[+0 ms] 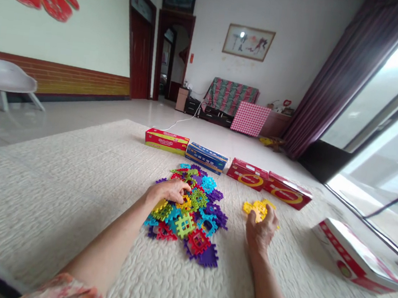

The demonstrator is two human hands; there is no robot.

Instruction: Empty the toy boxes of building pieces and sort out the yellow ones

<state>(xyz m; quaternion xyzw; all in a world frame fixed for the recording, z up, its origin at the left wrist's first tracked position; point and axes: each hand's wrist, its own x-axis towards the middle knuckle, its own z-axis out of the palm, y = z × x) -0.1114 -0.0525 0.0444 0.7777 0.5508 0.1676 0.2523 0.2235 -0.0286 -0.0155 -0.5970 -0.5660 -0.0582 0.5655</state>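
Observation:
A heap of interlocking plastic building blocks point(199, 200) in purple, blue, green, red and yellow lies on the cream cloth. My left hand point(170, 190) rests over the heap's left side, its fingers curled down and pinching a yellow block point(185, 203) among the others. To the right, apart from the heap, is a small cluster of yellow blocks point(261, 206). My right hand point(262, 229) is there, with thumb and fingers closed around a yellow-orange block that is partly hidden by the hand.
Beyond the heap stand a red-and-green box point(166, 141), a blue box point(206, 158) and two dark red boxes point(248, 174) in a row. A white-and-red box point(358, 256) lies at right. The cream cloth point(76, 169) covers the surface; a white chair point(9, 78) is far left.

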